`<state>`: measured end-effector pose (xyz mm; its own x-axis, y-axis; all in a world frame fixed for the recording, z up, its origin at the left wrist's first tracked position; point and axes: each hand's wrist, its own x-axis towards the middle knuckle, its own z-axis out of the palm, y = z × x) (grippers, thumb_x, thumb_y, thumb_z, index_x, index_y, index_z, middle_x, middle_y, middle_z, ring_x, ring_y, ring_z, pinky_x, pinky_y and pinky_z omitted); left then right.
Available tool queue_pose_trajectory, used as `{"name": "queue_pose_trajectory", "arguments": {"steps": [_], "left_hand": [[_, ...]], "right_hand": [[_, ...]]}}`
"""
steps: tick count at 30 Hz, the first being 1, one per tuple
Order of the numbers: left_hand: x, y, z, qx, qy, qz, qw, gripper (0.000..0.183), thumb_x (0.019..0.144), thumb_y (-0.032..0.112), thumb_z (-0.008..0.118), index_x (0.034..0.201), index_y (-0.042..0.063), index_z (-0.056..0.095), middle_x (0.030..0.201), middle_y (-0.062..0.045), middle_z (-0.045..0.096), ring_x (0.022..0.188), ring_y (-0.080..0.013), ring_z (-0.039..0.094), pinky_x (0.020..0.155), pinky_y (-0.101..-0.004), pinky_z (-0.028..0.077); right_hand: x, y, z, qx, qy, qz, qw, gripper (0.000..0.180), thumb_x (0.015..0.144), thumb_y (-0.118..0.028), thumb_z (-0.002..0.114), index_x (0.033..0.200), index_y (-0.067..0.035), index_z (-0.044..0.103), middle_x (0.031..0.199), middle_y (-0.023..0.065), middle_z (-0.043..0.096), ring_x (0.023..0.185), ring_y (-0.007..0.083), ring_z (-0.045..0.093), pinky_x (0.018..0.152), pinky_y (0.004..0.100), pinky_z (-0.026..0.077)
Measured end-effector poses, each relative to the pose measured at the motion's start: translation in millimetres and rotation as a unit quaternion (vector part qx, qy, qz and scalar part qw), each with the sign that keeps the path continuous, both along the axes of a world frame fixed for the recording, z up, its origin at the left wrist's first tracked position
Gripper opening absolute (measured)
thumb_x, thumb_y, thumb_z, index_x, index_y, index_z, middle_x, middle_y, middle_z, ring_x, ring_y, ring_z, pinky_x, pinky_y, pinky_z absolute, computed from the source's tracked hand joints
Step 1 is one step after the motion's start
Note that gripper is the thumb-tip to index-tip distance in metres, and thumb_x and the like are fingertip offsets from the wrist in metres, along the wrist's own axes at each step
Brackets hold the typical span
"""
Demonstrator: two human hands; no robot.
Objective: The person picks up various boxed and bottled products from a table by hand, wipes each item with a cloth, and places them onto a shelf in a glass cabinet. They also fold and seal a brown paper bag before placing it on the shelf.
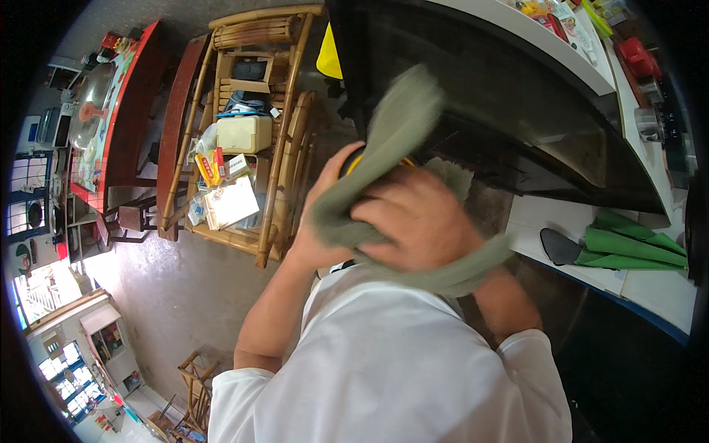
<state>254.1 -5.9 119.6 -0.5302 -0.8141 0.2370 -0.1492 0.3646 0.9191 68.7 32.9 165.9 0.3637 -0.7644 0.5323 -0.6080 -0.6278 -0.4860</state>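
Note:
A grey-green cloth (407, 111), blurred by motion, is bunched across both hands. My right hand (421, 216) presses fingers into its folds, and one end trails over my right wrist. Behind that hand a ragged-edged grey-green piece (454, 176) shows; whether it is the same cloth I cannot tell. My left hand (324, 205) curves around the side of a round black object with a yellow band (353, 164). Cloth and fingers hide most of this object, so its kind is unclear. Both hands are close in front of my white shirt.
Ahead stands a large glossy black panel (471, 105) under a white counter edge. To the right, a folded green cloth (631, 243) lies on a white surface. A bamboo bench (282, 183) at left bears boxes and a cream container (243, 134). Beyond is a red-edged table (124, 111).

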Motion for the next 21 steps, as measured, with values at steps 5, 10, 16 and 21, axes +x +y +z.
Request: {"name": "queue_pose_trajectory", "arguments": {"steps": [5, 10, 16, 21], "left_hand": [[3, -6, -15, -0.169, -0.088, 0.014, 0.982, 0.068, 0.071, 0.013, 0.074, 0.132, 0.002, 0.045, 0.128, -0.014, 0.052, 0.12, -0.0258, 0.049, 0.102, -0.0389, 0.038], [-13, 2, -17, 0.017, -0.021, 0.145, 0.989, 0.073, 0.069, 0.015, 0.078, 0.131, 0.0, 0.043, 0.127, -0.019, 0.051, 0.118, -0.0335, 0.049, 0.101, -0.0409, 0.039], [-17, -3, -12, -0.17, -0.13, 0.178, 0.96, 0.078, 0.065, 0.011, 0.079, 0.132, 0.001, 0.042, 0.127, -0.021, 0.047, 0.117, -0.0386, 0.047, 0.098, -0.042, 0.04], [-19, -3, -16, -0.098, -0.084, 0.103, 0.986, 0.076, 0.066, 0.011, 0.078, 0.132, 0.002, 0.042, 0.126, -0.021, 0.047, 0.117, -0.0393, 0.047, 0.098, -0.0418, 0.041]], "right_hand": [[0, -26, -14, 0.043, 0.023, 0.029, 0.998, 0.023, 0.072, -0.021, 0.069, 0.083, -0.004, 0.058, 0.087, 0.0123, 0.058, 0.086, 0.0313, 0.055, 0.081, 0.0418, 0.044], [16, -18, -30, -0.006, -0.027, -0.133, 0.991, 0.021, 0.077, -0.021, 0.065, 0.083, -0.003, 0.058, 0.083, 0.0136, 0.056, 0.083, 0.0333, 0.054, 0.079, 0.0438, 0.043], [11, 2, -39, 0.101, 0.03, -0.216, 0.971, 0.023, 0.083, -0.021, 0.063, 0.083, 0.001, 0.054, 0.081, 0.0165, 0.054, 0.08, 0.036, 0.052, 0.072, 0.0456, 0.042], [-4, 7, -36, 0.103, -0.05, -0.078, 0.99, 0.019, 0.08, -0.016, 0.065, 0.079, -0.002, 0.053, 0.081, 0.0146, 0.054, 0.081, 0.0344, 0.052, 0.074, 0.0415, 0.041]]}}
